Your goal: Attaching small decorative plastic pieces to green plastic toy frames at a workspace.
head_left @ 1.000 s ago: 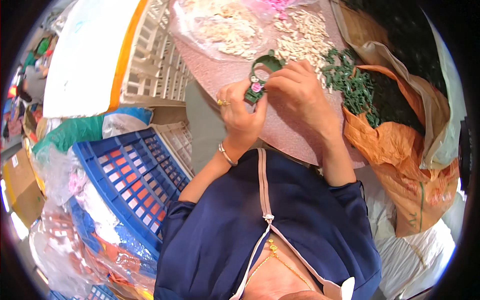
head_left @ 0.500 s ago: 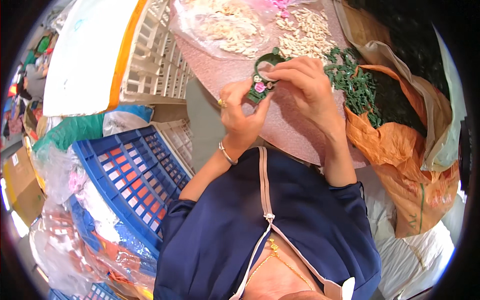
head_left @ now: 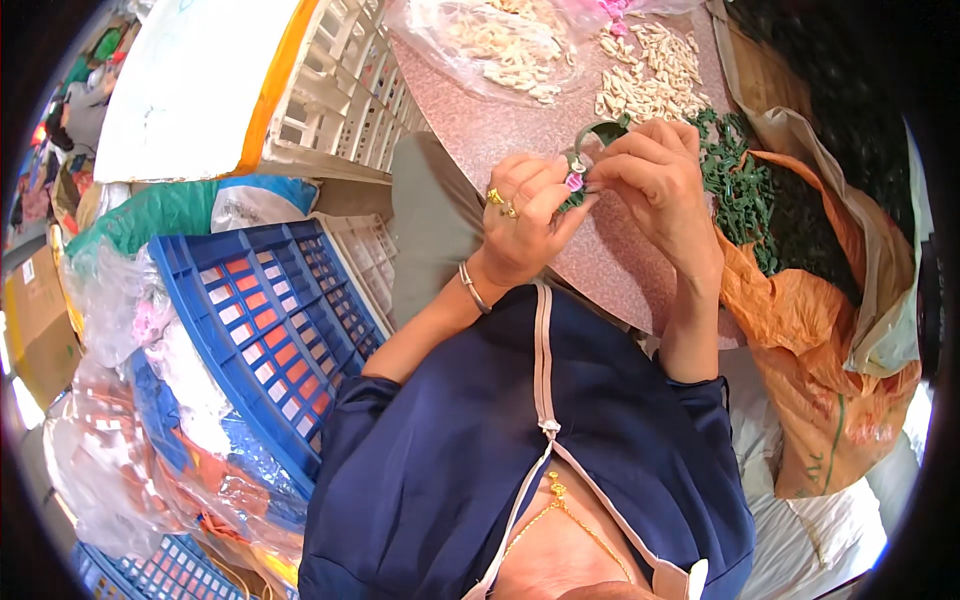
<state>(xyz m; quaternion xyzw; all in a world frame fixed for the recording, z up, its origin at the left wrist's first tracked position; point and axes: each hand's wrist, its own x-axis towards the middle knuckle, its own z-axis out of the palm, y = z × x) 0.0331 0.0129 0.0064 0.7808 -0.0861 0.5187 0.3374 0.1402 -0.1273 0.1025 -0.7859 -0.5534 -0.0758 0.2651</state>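
Observation:
Between my hands, over the table's near edge, is a dark green plastic piece with a curved loop (head_left: 603, 130). A small pink-purple flower (head_left: 574, 182) and a whitish bit are fixed on it. My left hand (head_left: 525, 222) is closed round the lower part of the piece and hides much of it. Fingertips of my right hand (head_left: 660, 190) are pinched together against the piece beside the flower; whatever small thing they grip is hidden. Just beyond lie loose cream-coloured pieces (head_left: 655, 75). To the right of my right hand is a heap of green plastic parts (head_left: 740, 190).
A clear bag (head_left: 480, 50) of cream pieces lies on the speckled pink table (head_left: 450, 95). An orange woven sack (head_left: 800, 340) stands against its right edge. On my left are a blue plastic crate (head_left: 265, 330), a white crate (head_left: 340, 95) and a white box lid (head_left: 200, 80).
My left hand has turned and closed further over the green piece. My right fingertips have gone from the loop down to beside the flower. The whole view has shifted slightly.

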